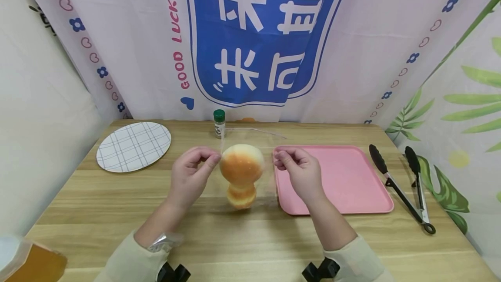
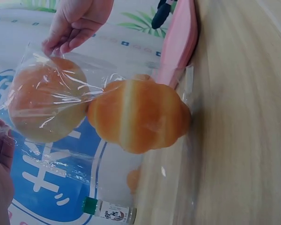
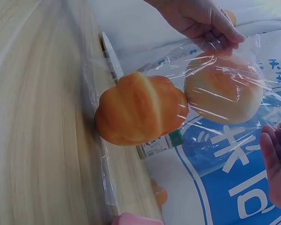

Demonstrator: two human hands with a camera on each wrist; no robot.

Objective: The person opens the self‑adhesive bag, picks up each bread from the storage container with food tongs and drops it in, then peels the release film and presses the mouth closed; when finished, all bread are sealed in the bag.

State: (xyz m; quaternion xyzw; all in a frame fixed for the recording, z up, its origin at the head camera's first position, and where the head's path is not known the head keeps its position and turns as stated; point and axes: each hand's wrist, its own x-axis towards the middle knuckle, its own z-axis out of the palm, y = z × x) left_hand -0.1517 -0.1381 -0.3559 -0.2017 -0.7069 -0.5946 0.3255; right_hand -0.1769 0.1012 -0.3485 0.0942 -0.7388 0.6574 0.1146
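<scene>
A clear plastic bag (image 2: 75, 161) hangs between my two hands over the table. Inside it are a smooth round bun (image 1: 242, 162) near the top and a ridged bread roll (image 2: 140, 117) below, browned with a pale stripe. My left hand (image 1: 192, 173) pinches one upper side of the bag between thumb and fingers. On the opposite side, my right hand (image 1: 302, 172) pinches the bag's edge in the same way. In the right wrist view, the bag's lower end reaches down close over the wooden tabletop (image 3: 42, 140).
Right of the bag lies a pink tray (image 1: 336, 182), with black-tipped tongs (image 1: 407, 195) beyond it. A checked white plate (image 1: 133, 147) is at the back left. Behind the bag stands a small green-capped bottle (image 1: 219, 125). An amber-coloured container (image 1: 35, 262) occupies the front left corner.
</scene>
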